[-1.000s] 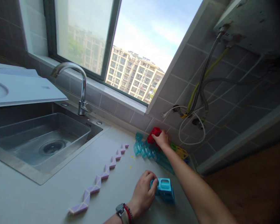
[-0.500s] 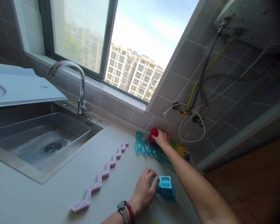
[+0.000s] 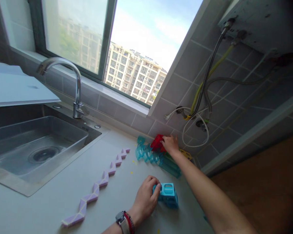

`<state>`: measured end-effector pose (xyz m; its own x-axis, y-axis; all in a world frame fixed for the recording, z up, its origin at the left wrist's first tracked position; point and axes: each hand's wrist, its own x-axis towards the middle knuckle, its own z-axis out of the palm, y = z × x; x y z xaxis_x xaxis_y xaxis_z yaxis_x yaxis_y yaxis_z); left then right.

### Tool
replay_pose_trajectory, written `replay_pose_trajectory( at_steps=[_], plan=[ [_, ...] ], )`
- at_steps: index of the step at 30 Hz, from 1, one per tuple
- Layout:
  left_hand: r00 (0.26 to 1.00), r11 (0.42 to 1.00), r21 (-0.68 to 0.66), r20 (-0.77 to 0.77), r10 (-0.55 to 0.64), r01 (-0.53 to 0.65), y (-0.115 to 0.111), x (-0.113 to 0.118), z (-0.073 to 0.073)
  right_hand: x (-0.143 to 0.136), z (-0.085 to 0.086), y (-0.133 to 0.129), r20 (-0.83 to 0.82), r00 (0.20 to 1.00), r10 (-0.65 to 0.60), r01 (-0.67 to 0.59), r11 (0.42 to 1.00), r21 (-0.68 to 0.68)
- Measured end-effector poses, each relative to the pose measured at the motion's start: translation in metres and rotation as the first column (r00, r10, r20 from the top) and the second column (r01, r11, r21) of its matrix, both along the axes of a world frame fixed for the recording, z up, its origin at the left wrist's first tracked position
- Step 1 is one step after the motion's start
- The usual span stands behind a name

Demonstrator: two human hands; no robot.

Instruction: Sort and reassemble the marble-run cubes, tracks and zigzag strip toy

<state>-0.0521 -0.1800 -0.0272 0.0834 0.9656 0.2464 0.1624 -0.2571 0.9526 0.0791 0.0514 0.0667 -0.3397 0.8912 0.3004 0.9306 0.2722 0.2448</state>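
Note:
On the white counter, my left hand (image 3: 146, 195), with a watch at its wrist, is closed round the left end of a blue plastic block piece (image 3: 168, 191). My right hand (image 3: 171, 144) reaches to the back and grips the right side of a red plastic block piece (image 3: 157, 143), its far fingers partly hidden. That red piece lies over clear teal plastic pieces (image 3: 146, 152) by the tiled wall. A yellow piece (image 3: 186, 154) shows partly behind my right forearm.
A zigzag lilac-and-white snake puzzle (image 3: 96, 190) stretches along the counter to the left. Beyond it are a steel sink (image 3: 24, 187) and a tap (image 3: 77, 87). Small yellow bits (image 3: 132, 172) dot the counter. A white cable (image 3: 196, 146) hangs against the wall.
The red piece has turned and now lies lower over the teal pieces, with my right hand at its right side. My left hand stays on the blue piece. The view has shifted slightly right.

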Motion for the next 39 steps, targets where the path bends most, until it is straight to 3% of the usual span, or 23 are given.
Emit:
replay_pose_trajectory(
  at_steps=[11, 23, 31, 39],
  plan=[
    [1.0, 1.0, -0.01, -0.001, -0.009, 0.009, 0.002, -0.002, -0.001, 0.003, 0.007, 0.007, 0.076, 0.996, 0.049, -0.048, 0.999, -0.014],
    [1.0, 1.0, -0.013, 0.008, -0.016, 0.016, 0.002, -0.002, -0.002, 0.012, 0.015, 0.025, 0.124, 0.988, 0.091, -0.072, 0.986, -0.151],
    [1.0, 0.999, -0.029, -0.004, -0.02, 0.02, 0.001, -0.003, 0.002, 0.022, 0.006, 0.036, 0.068, 0.995, 0.076, -0.06, 0.975, -0.213],
    [0.999, 1.0, -0.018, -0.031, -0.006, 0.006, 0.002, -0.003, 0.0, 0.042, 0.014, 0.041, -0.034, 0.988, 0.151, -0.154, 0.95, -0.271]
  ],
)
